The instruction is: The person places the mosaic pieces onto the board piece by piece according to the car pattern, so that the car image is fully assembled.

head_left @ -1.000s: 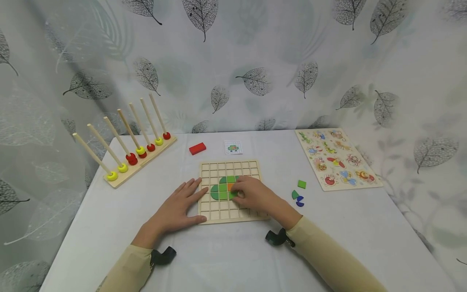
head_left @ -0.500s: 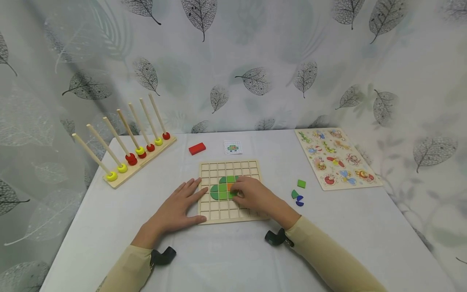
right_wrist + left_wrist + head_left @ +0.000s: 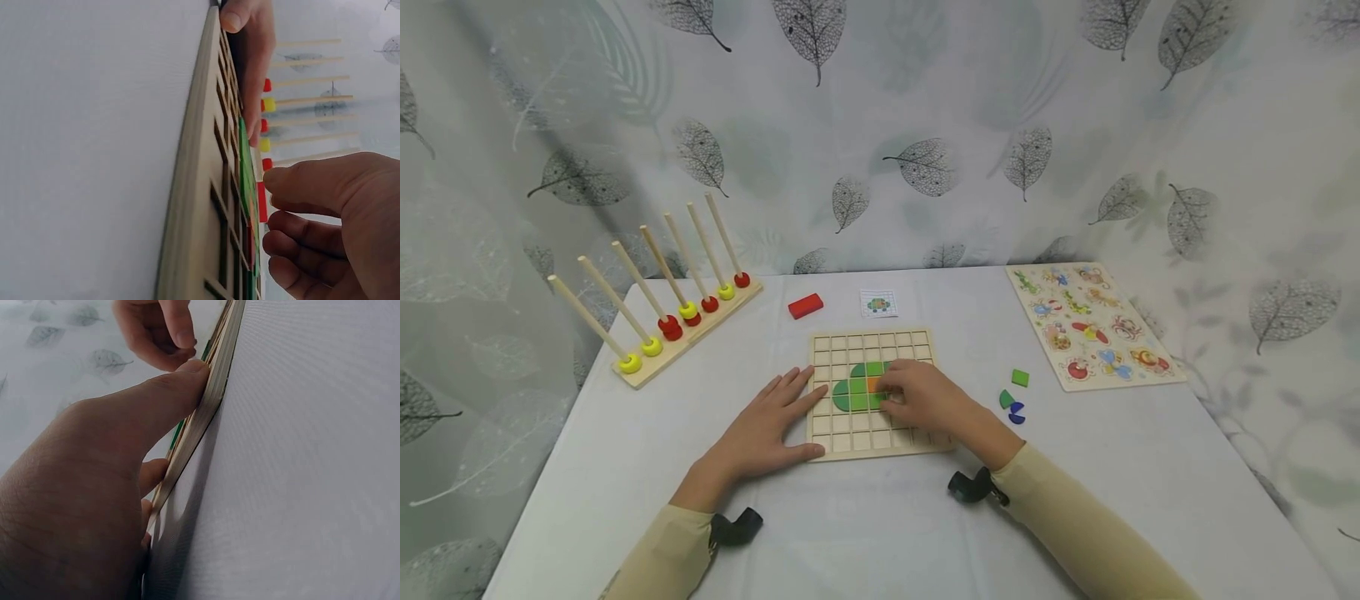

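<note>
A wooden grid board (image 3: 838, 442) lies on the table. Several green tiles (image 3: 858, 393) and an orange tile (image 3: 872, 384) sit in its middle cells. My left hand (image 3: 767, 425) spreads over the board's left edge, the thumb (image 3: 181, 378) at its near corner and other fingertips along its side. Close over the tiles is my right hand (image 3: 921, 396), its fingers (image 3: 284, 240) loosely bent and its thumb near them; no piece shows between them. In the right wrist view a red tile (image 3: 251, 244) shows in the board, hidden by the hand in the head view.
Right of the board lie a green square (image 3: 1020, 378), a dark green piece (image 3: 1006, 400) and two blue pieces (image 3: 1017, 418). Behind it are a red block (image 3: 806, 306) and a picture card (image 3: 878, 303). A peg stand with rings (image 3: 700, 327) and an animal puzzle (image 3: 1093, 329) flank them.
My right hand has shifted slightly to the right and away from the tiles, so a little more of the orange tile shows. The left hand has stayed in place.
</note>
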`<state>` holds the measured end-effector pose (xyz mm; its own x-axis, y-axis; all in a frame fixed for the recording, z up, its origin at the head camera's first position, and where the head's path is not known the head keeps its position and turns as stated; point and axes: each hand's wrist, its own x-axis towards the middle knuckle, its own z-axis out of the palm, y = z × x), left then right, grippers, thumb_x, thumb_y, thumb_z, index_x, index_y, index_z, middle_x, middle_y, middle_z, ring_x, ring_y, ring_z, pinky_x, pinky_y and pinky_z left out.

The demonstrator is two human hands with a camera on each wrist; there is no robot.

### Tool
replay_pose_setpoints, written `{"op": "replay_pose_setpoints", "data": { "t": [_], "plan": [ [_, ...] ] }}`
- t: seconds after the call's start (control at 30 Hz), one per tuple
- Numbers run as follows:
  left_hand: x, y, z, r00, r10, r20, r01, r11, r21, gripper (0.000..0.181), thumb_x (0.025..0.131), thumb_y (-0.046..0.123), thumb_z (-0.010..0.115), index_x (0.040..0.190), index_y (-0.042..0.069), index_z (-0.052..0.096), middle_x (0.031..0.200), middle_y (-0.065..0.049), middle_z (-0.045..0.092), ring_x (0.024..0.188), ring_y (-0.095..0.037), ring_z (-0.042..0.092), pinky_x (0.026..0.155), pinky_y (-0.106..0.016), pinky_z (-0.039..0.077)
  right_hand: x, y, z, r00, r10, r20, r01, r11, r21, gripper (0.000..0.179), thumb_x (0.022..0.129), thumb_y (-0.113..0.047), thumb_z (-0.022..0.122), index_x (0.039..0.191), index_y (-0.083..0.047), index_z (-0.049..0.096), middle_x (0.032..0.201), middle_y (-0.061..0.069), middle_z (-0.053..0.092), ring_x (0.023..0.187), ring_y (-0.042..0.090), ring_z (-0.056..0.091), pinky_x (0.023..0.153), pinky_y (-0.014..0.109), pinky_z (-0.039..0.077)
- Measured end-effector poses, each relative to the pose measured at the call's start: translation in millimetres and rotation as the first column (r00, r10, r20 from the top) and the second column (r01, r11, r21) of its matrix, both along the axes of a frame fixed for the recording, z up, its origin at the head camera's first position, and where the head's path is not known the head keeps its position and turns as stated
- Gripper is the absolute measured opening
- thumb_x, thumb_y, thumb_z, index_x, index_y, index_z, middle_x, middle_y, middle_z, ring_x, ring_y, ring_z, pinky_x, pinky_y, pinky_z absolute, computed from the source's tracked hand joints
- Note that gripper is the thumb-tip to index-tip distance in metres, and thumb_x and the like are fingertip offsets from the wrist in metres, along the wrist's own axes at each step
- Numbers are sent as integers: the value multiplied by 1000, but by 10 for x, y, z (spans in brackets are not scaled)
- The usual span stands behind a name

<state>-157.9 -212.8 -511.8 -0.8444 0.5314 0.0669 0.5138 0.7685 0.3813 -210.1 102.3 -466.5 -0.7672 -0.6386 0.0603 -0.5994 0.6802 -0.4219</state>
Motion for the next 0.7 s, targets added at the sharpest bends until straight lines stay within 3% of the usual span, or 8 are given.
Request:
{"op": "replay_pose_setpoints", "data": {
  "t": [0.3, 0.7],
  "plan": [
    [5, 24, 28, 1000, -10, 0, 10, 1000, 9, 96, 93, 73, 67, 170, 23, 41, 180, -6, 20, 166, -30, 12, 133, -50, 14, 4, 237, 158, 999, -32, 20, 33, 996, -78, 21, 97, -17, 84, 117, -11, 82, 111, 1, 73, 98, 19, 67, 85, 35, 59],
    [23, 17, 48, 1000, 0, 8, 0, 1000, -5, 96, 92, 73, 67, 170, 23, 40, 180, -6, 20, 166, -30, 11, 133, -50, 14, 8, 673, 322, 996, -75, -56, 69, 993, -97, 28, 95, -14, 86, 121, -5, 79, 117, 6, 74, 100, 24, 68, 85, 41, 60]
  ]
}}
